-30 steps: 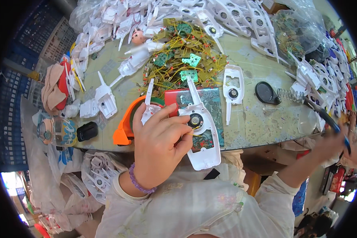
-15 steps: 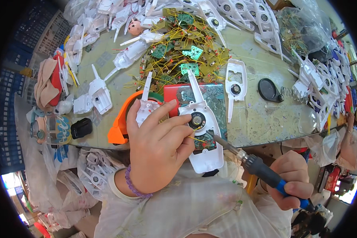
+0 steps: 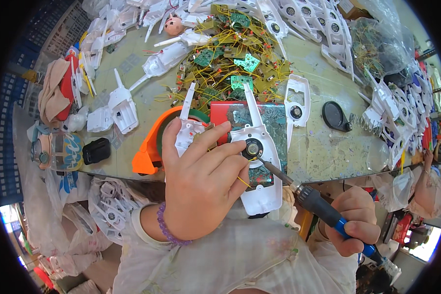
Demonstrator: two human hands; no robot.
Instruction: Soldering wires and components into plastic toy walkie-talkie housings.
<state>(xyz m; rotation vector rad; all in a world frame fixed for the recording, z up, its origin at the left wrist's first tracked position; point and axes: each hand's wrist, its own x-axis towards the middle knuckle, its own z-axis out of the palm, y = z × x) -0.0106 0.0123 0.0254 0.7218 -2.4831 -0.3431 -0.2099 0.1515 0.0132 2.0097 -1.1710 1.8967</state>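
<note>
In front of me a white plastic housing half (image 3: 261,198) with a long narrow stem lies across a red and dark patterned block (image 3: 277,117). A round black speaker (image 3: 253,148) sits in it. My right hand (image 3: 354,218) grips a blue and black soldering iron (image 3: 318,203), its tip at the speaker's lower right edge. My left hand (image 3: 201,179) reaches over from the left, its fingertips by the speaker's left side, with a thin yellow wire (image 3: 243,182) pinched in the curled fingers. Partly under this hand is another white housing half (image 3: 183,134) with a circuit board.
Behind the block rises a heap of green circuit boards (image 3: 245,62) with yellow wires. An orange tape dispenser (image 3: 147,154) stands left of my hand. To the right lie a housing half with a speaker (image 3: 303,90), a black round lid-like piece (image 3: 334,116) and a metal spring (image 3: 365,124).
The soldering iron's tip has moved up and left from the housing's lower part to the speaker's edge. The whole view has shifted slightly. My left hand keeps its pose.
</note>
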